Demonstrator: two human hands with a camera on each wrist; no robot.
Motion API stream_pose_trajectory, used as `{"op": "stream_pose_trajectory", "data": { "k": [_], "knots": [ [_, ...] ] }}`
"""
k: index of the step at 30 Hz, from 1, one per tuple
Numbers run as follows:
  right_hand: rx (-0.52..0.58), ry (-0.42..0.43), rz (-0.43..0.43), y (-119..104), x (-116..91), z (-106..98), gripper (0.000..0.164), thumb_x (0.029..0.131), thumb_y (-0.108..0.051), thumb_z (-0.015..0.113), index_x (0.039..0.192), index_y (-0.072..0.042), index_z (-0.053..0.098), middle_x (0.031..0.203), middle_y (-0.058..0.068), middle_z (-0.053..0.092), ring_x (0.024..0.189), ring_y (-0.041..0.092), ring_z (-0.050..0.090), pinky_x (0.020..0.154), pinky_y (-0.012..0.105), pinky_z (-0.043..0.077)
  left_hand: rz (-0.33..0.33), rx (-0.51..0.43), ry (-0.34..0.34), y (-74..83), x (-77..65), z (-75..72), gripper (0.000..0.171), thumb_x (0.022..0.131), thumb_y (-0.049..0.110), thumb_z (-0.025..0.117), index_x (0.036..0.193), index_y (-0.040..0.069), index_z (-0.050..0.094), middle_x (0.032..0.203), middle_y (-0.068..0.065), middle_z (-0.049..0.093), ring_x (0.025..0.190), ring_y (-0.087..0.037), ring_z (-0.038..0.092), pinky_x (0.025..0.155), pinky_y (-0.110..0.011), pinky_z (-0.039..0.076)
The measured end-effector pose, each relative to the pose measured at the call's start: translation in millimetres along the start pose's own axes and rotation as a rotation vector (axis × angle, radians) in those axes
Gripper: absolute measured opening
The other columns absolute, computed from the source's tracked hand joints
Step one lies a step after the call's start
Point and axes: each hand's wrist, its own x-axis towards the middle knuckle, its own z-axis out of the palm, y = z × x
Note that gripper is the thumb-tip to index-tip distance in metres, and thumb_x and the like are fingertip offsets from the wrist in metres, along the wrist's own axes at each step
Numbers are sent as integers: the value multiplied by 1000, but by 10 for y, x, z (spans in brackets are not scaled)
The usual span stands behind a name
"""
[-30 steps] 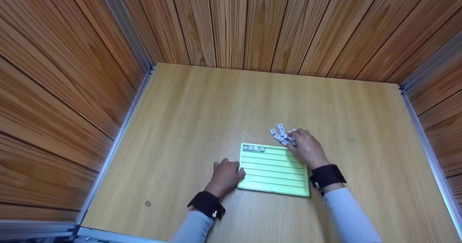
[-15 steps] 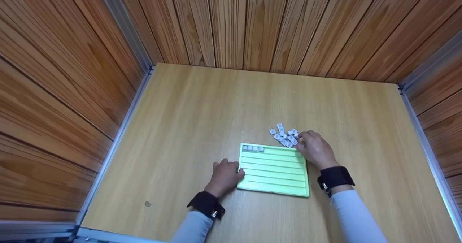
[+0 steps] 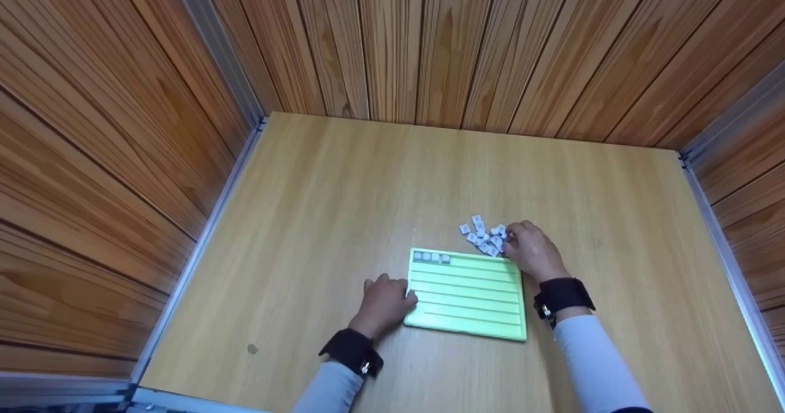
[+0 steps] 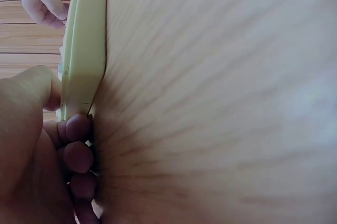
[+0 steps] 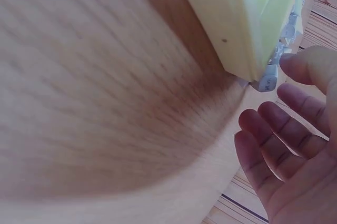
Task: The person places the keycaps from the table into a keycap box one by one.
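At the left edge of a light green ridged tray [image 3: 466, 305], my left hand [image 3: 381, 305] grips the rim. In the left wrist view its thumb [image 4: 45, 84] lies over the tray's rim and the fingers curl along the side wall. Several small keycaps [image 3: 430, 258] sit in a row in the tray's top left groove. A loose pile of white keycaps [image 3: 484, 238] lies just behind the tray. My right hand [image 3: 535, 250] is at the pile's right side. In the right wrist view its fingers are loosely bent, with thumb and forefinger tips right by one marked keycap [image 5: 268, 78].
The wooden tabletop [image 3: 343, 186] is bounded by metal rails [image 3: 202, 241] at its sides. Wood-panelled walls [image 3: 392, 45] rise at the back, left and right. A small dark spot [image 3: 252, 349] marks the table at front left.
My right hand first drew back to the right, uncovering more of the pile, then came slightly back toward it. The left hand keeps its place on the tray. The head view shifted slightly.
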Motion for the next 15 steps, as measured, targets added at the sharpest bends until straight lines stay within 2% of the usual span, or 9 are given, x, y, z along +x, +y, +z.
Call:
{"op": "stream_pose_trajectory", "data": {
  "k": [5,11,15],
  "knots": [
    [-14,13,2,3,26,29,29,91,-9,70,115,6,65,101,20,63,87,33,62,75,48,51,1,-2,3,0,0,14,26,93,33,59,92,10,72,72,3,60,76,-18,44,75,-40,30],
    [-9,-18,29,-13,71,44,25,93,-8,67,115,6,65,100,19,63,89,33,63,75,48,51,9,-14,9,7,-6,8,24,92,32,59,88,11,71,73,2,61,76,-18,45,74,-39,31],
    [-3,-3,30,-23,103,65,24,92,-5,67,113,6,66,99,19,63,89,34,63,75,49,51,11,-6,18,-2,-7,-5,24,92,32,58,84,12,69,71,2,61,75,-18,44,74,-39,30]
  ]
}}
